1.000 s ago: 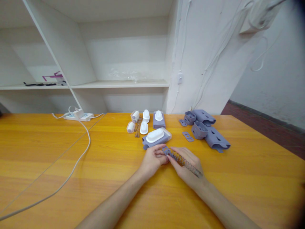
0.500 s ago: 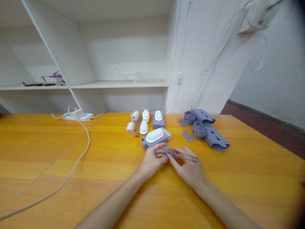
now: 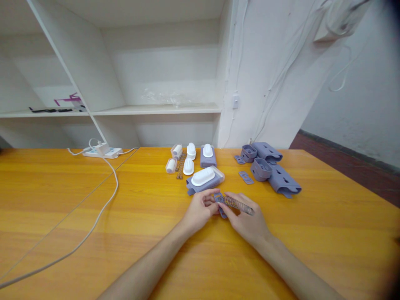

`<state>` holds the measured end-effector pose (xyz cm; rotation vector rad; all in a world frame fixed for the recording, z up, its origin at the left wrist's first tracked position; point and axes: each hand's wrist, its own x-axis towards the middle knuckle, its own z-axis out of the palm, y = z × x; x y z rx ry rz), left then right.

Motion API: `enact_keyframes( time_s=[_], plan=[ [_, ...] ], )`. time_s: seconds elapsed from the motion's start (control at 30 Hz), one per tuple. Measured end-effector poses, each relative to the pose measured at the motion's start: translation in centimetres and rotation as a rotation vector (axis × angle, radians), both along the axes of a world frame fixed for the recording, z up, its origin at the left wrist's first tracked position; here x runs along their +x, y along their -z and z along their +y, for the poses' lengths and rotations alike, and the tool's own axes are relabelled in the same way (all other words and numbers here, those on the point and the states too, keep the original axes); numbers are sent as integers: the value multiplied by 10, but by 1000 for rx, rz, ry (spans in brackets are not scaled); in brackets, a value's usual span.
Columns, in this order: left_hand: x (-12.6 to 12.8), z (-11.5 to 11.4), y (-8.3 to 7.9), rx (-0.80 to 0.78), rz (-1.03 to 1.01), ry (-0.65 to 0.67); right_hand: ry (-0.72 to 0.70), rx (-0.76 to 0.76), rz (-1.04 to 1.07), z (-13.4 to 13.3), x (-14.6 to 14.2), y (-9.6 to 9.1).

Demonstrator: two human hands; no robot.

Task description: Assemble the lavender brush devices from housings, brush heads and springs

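My left hand (image 3: 201,207) is closed on a small flat purple plate (image 3: 222,211) with cut-outs, its fingers at the plate's left side. A metal coil spring (image 3: 239,205) lies in the grasp of my right hand (image 3: 250,221), with one end against the plate and the other pointing right. The right thumb overlaps the plate, so the spot where spring and plate meet is partly hidden. Just beyond my hands rests a purple casing (image 3: 191,185) with a white oval cap (image 3: 203,177) on it and a clear cover at its right end.
Behind lie white ribbed caps (image 3: 188,166), white rollers (image 3: 171,166), more springs (image 3: 180,168) and another capped casing (image 3: 208,162). To the right are purple sleeves (image 3: 284,180), cups (image 3: 261,170) and flat plates (image 3: 246,178). A power strip (image 3: 103,151) and cable (image 3: 116,187) occupy the left.
Between my hands the purple plate has turned to a steeper angle, its lower end now showing below the fingers. The spring's free end has shifted slightly left and down.
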<state>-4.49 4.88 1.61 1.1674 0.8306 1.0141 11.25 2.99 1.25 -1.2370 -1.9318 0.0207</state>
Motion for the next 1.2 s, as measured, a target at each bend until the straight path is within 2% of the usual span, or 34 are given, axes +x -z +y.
enact_keyframes(
  time_s=[0.23,0.57,0.83,1.2],
  plan=[
    [1,0,1,-26,-7,-9,47,67,-26,1,0,4],
    [1,-2,-2,-57,-43,-16,-9,56,3,0,1,1],
    [1,2,6,-95,-83,-43,0,77,9,0,1,0],
    [0,1,2,13,-2,21,-9,9,-70,2,2,5]
  ],
)
